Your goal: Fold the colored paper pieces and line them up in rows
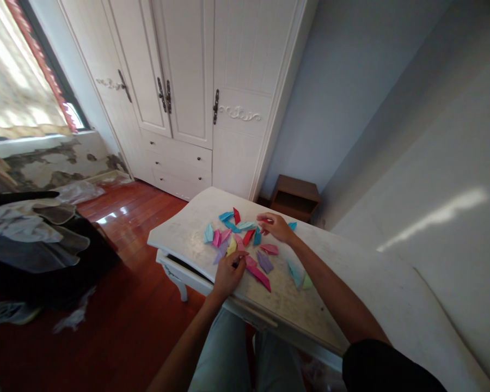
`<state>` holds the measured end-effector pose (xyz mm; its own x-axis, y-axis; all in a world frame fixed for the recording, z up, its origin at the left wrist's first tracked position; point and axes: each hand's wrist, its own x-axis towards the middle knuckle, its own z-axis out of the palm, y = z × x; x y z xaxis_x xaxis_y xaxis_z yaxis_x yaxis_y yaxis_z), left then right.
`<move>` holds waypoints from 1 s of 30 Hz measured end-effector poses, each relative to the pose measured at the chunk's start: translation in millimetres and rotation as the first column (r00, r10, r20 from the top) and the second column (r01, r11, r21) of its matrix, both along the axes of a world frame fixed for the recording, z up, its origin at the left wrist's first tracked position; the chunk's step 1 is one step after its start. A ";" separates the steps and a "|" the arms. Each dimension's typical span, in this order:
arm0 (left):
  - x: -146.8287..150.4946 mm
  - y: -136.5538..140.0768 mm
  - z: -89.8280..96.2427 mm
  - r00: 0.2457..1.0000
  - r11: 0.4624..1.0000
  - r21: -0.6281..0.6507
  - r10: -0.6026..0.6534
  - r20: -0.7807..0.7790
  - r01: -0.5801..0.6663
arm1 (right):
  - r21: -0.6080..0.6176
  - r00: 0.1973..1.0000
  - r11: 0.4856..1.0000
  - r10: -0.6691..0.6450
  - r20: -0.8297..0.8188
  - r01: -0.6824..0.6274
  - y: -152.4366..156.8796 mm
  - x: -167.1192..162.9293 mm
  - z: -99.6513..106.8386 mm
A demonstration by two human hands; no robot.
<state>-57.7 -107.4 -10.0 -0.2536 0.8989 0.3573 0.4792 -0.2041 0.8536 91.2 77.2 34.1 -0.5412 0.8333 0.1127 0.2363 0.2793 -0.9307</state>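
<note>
Small folded paper pieces in many colours lie scattered on the white table between and around my hands. My left hand (pixel 229 273) rests near the table's front edge, its fingers curled into a pinch beside a long magenta folded paper piece (pixel 259 276) and a yellow one (pixel 231 245). Whatever those fingertips hold, if anything, is hidden. Farther back, my right hand (pixel 276 227) is closed at the fingertips, with a bit of red folded paper showing between them. Below it are a blue folded paper piece (pixel 257 236) and a red one (pixel 248 237). A purple piece (pixel 264 262) lies between the two hands.
The white table (pixel 179 228) has a slightly open drawer (pixel 188 265) at its front left. Behind it stand a white wardrobe (pixel 240 147) and a small brown cabinet (pixel 296 188). Clothes (pixel 28 234) are heaped on the left. A wall runs along the right.
</note>
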 end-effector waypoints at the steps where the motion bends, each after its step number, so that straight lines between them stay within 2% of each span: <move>1: 0.0 0.2 0.2 1.000 1.000 -0.007 -0.003 -0.003 0.003 | 0.015 1.000 1.000 0.010 0.014 -0.011 -3.9 11.6 0.7; 3: 0.0 0.9 0.4 1.000 1.000 -0.018 -0.013 -0.007 0.013 | 0.109 0.997 0.994 -0.010 0.072 0.002 -9.0 39.1 0.3; 4: 0.0 1.3 0.5 1.000 1.000 -0.022 -0.018 -0.012 0.018 | 0.201 0.991 0.979 -0.050 0.121 0.025 -9.7 54.1 -0.7; 6: 0.0 2.3 0.9 0.999 0.999 -0.028 -0.033 -0.031 0.033 | 0.359 0.963 0.929 -0.169 0.209 0.085 -7.3 83.8 -3.8; 8: -0.1 3.6 1.7 0.996 0.997 -0.044 -0.063 -0.067 0.060 | 0.430 0.927 0.892 -0.270 0.261 0.139 -1.4 108.8 -7.6; 12: -0.2 6.1 2.3 0.975 0.989 -0.041 -0.147 -0.166 0.142 | 0.459 0.877 0.874 -0.339 0.340 0.159 12.2 129.5 -16.1; 17: -0.3 7.3 2.2 0.914 0.974 -0.008 -0.214 -0.346 0.225 | 0.455 0.859 0.890 -0.243 0.451 0.013 16.9 108.7 -26.1; 20: 0.6 6.5 4.4 0.873 0.969 -0.028 -0.233 -0.428 0.245 | 0.442 0.852 0.893 -0.164 0.496 -0.086 9.9 97.8 -27.8; 23: 2.7 5.1 6.4 0.836 0.967 -0.067 -0.246 -0.490 0.245 | 0.454 0.844 0.881 -0.138 0.518 -0.135 -1.0 101.3 -25.5; 30: 8.4 0.4 9.2 0.746 0.961 -0.147 -0.275 -0.606 0.235 | 0.500 0.833 0.855 -0.174 0.526 -0.138 -24.4 130.9 -13.3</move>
<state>-49.2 -106.9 -0.7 0.2445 0.9217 0.3011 0.8412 -0.3560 0.4069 222.1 52.8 20.8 -0.6259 0.7511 0.2100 0.6573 0.6530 -0.3762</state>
